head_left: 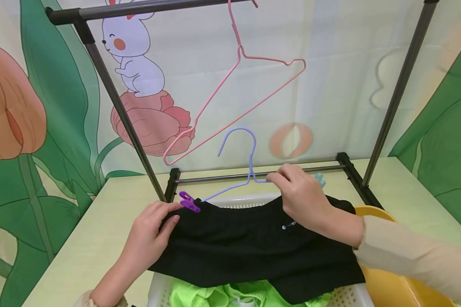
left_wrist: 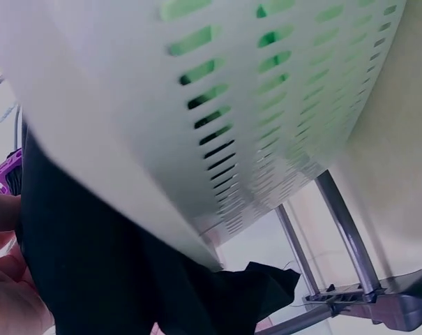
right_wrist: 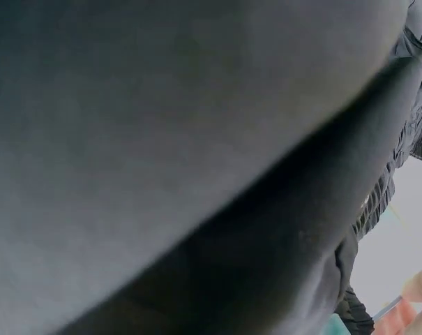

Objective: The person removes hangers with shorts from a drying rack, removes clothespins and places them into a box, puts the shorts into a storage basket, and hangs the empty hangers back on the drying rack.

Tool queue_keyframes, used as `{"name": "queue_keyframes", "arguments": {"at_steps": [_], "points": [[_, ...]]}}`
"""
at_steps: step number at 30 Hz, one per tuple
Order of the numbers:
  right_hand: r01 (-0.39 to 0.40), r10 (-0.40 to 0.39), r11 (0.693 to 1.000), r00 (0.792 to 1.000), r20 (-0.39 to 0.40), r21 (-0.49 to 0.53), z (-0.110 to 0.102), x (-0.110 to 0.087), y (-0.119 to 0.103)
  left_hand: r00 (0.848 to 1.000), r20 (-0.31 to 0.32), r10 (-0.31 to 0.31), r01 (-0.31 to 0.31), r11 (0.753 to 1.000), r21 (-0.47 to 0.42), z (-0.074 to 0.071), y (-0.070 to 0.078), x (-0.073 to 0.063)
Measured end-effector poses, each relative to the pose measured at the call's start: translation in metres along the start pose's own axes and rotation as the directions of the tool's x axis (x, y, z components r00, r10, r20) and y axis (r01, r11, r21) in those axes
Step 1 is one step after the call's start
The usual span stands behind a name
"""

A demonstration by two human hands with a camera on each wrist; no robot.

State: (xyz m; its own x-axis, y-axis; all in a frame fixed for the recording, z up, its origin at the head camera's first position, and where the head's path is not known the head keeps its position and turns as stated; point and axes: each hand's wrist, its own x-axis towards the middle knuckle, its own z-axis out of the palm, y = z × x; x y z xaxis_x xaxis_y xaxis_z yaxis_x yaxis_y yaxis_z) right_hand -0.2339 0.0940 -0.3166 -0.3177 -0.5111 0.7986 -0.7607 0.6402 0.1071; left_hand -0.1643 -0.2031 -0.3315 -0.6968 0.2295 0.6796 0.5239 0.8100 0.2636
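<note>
Black shorts [head_left: 230, 238] with a small white logo hang waistband-up over a white basket [head_left: 159, 290]. A purple clothespin [head_left: 190, 202] grips their left waistband corner at a blue wire hanger [head_left: 251, 164]. My left hand [head_left: 150, 230] pinches that corner between thumb and fingers, next to the clothespin. With curled fingers, my right hand [head_left: 301, 196] pinches the hanger's right arm above the waistband; its fingertips are partly hidden. A light-blue clothespin [head_left: 320, 179] shows just behind that hand. Black cloth fills most of the right wrist view.
A pink hanger [head_left: 223, 123] dangles from the dark rack's top bar [head_left: 146, 7]. Bright green clothing [head_left: 215, 294] lies in the basket. A yellow basin [head_left: 399, 285] stands at the right, under the right forearm. The rack's feet rest on the pale table [head_left: 80, 238].
</note>
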Motion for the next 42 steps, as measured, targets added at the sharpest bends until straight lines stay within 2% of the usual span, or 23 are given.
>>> {"name": "queue_keyframes", "arguments": {"at_steps": [6, 12, 22, 31, 42], "points": [[0.012, -0.012, 1.0, 1.0, 0.004, 0.006, 0.003, -0.003, 0.001, 1.0, 0.023, 0.004, -0.005, 1.0, 0.03, 0.004, -0.002, -0.003], [0.04, -0.04, 0.999, 0.999, 0.004, 0.008, 0.003, -0.004, 0.002, 0.999, 0.021, 0.034, -0.035, 0.997, 0.064, 0.007, -0.005, -0.006], [0.054, -0.054, 0.998, 0.998, 0.012, -0.021, -0.006, -0.003, 0.008, 0.999, 0.019, 0.036, -0.038, 0.994, 0.106, 0.009, -0.008, -0.009], [-0.039, 0.039, 0.999, 0.998, 0.04, -0.007, -0.019, -0.001, 0.028, 0.999, 0.039, 0.011, -0.016, 0.992, 0.125, 0.008, -0.012, -0.012], [-0.122, 0.116, 0.992, 0.983, 0.142, 0.031, -0.028, -0.005, 0.05, 0.999, 0.022, 0.022, -0.025, 0.992, 0.125, 0.005, -0.016, -0.014]]}}
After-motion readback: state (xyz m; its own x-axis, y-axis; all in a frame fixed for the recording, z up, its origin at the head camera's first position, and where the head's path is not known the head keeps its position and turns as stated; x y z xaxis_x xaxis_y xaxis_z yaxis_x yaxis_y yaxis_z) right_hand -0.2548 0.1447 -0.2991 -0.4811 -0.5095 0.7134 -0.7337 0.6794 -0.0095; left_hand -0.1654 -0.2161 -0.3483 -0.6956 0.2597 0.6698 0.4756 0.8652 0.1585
